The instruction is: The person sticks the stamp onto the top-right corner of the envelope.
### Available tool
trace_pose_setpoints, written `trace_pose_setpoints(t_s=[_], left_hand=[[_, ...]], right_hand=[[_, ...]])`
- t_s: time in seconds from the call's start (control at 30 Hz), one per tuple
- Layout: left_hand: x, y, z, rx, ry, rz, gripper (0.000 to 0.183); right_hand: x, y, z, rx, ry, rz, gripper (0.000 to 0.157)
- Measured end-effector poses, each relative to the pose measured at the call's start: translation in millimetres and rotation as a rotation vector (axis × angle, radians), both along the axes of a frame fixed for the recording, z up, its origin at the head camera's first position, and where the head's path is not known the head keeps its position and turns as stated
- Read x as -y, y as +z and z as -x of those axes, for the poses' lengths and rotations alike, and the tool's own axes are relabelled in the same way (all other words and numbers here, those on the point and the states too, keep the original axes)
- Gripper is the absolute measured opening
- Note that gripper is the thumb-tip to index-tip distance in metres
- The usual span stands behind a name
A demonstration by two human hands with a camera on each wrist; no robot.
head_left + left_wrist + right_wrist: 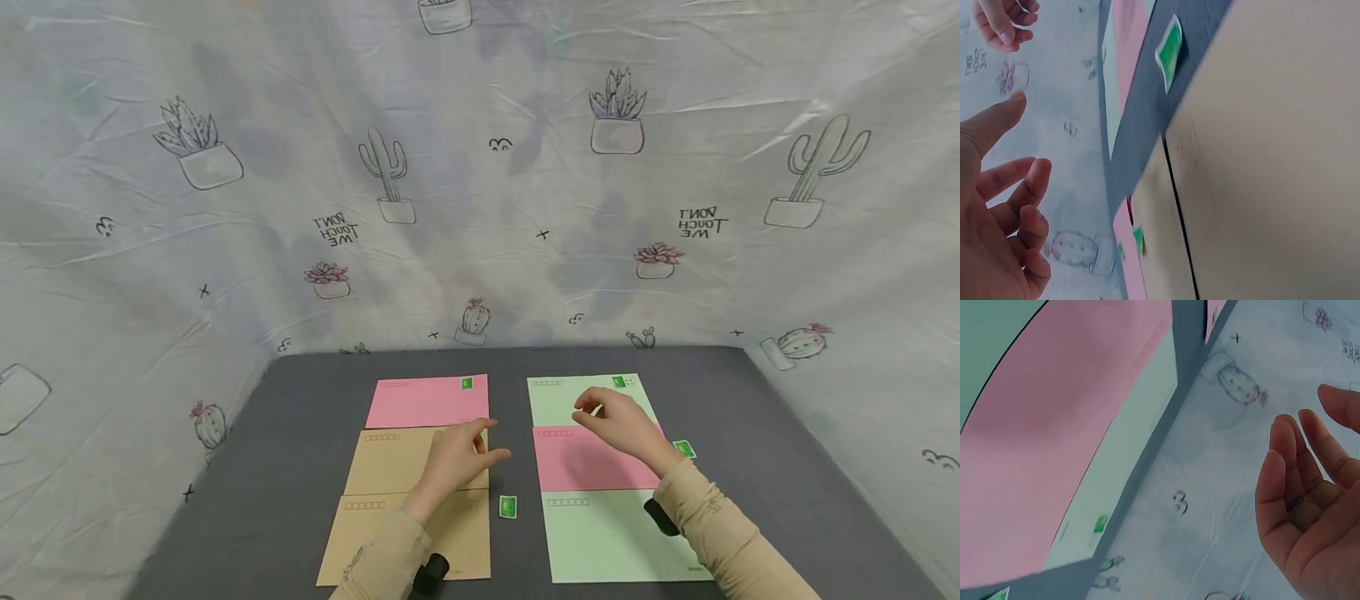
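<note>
My left hand (453, 458) hovers over the tan envelopes on the left, thumb and fingers apart, holding nothing. Beneath it lie a middle tan envelope (382, 462) and a nearer tan envelope (375, 537). A loose green stamp (508, 507) sits on the table to their right. Over the right column, my right hand (618, 421) is raised with loosely bent fingers and nothing between them. Under it are a pink envelope (558, 467) and the far light green envelope (551, 408), which bears a green stamp (618, 382). In the left wrist view, a green stamp (1139, 239) shows on the middle tan envelope.
A far-left pink envelope (412, 404) carries a green stamp (467, 383). At the near right lies another light green envelope (600, 542). One more stamp (684, 450) rests beside the right column. A patterned cloth (480, 208) hangs behind the dark grey table (240, 500).
</note>
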State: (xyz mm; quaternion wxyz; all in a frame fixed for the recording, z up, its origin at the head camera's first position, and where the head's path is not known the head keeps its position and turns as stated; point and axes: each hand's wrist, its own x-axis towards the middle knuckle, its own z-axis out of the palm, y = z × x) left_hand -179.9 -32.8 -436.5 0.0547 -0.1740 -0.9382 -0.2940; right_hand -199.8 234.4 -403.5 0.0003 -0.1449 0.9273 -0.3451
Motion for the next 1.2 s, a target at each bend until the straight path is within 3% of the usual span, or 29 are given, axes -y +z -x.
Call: trace_pose_setpoints(t_s=[0.37, 0.77, 0.93, 1.2], left_hand=[[-37, -8.7, -4.1, 0.047, -0.071, 0.014, 0.047], [-62, -23.0, 0.2, 0.101, -0.066, 0.065, 0.048], [-65, -30.3, 3.2, 0.113, -0.053, 0.077, 0.048], [-70, -35.9, 7.2, 0.125, -0.042, 0.115, 0.048]], right_hand=[[-58, -10.4, -14.9, 0.029, -0.117, -0.044, 0.018], [-116, -44.6, -15.5, 0.128, -0.273, -0.127, 0.029], [-128, -53.9, -13.4, 0.153, -0.270, -0.203, 0.033], [-135, -61.9, -7.6, 0.173, -0.248, -0.240, 0.037]])
